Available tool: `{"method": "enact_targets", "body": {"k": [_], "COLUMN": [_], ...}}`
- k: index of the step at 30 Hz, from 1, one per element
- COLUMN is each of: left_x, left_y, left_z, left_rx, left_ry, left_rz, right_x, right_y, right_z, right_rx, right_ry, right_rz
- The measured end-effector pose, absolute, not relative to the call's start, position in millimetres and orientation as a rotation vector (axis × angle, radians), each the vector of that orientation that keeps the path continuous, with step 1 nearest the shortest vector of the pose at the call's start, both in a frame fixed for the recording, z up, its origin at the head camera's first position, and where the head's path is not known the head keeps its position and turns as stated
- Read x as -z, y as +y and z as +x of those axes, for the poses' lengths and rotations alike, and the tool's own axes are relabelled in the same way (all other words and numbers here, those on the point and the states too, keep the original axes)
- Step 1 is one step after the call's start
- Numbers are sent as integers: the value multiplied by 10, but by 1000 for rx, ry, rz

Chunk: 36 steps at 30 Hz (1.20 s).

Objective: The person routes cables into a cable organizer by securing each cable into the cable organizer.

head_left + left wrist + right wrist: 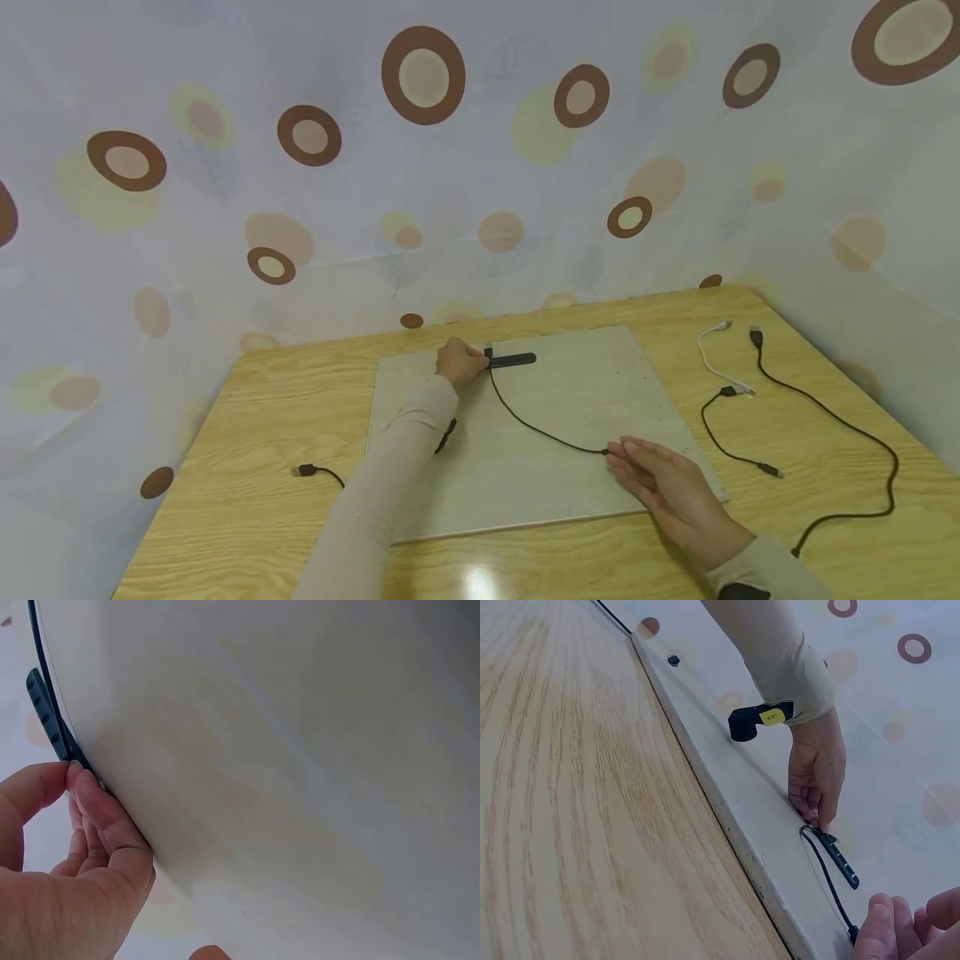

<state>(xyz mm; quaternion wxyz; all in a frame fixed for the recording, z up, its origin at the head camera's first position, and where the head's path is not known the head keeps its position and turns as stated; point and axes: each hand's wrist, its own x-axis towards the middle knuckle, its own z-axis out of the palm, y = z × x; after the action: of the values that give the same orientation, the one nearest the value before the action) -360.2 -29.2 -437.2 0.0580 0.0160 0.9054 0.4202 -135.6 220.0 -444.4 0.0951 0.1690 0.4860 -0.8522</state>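
Observation:
On the pale board (600, 383) lies a black slotted strip that looks like a cable holder (516, 360). My left hand (459, 362) pinches a thin black USB cable (536, 427) at the strip's left end; a USB plug (488, 350) shows just behind it. Close up in the left wrist view, thumb and fingertips (73, 769) meet where cable and cable holder (46, 712) overlap. The cable curves across the board to my right hand (675, 492), whose fingertips hold its other end. In the right wrist view that end (852, 931) sits at the fingertips.
Right of the board, on the wooden table (300, 400), lie a short white cable (708, 354), a short black cable (712, 429) and a long black cable (840, 421). Another USB plug (303, 470) lies at the left. A patterned curtain (465, 167) hangs behind.

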Motion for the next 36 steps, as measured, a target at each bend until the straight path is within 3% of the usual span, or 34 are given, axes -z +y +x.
{"method": "enact_targets", "body": {"k": [23,36], "left_x": [4344,4131], "left_y": [-250,-560], "left_z": [-3577,-3458], "left_rx": [-1259,-1327], "left_ry": [2767,2474], "left_rz": [-8,204], "right_x": [4431,4389], "right_y": [2148,1977], "right_z": [-1335,-1335], "right_rx": [2477,2402], "right_ry": [1456,1468], "right_rz": [454,350]}}
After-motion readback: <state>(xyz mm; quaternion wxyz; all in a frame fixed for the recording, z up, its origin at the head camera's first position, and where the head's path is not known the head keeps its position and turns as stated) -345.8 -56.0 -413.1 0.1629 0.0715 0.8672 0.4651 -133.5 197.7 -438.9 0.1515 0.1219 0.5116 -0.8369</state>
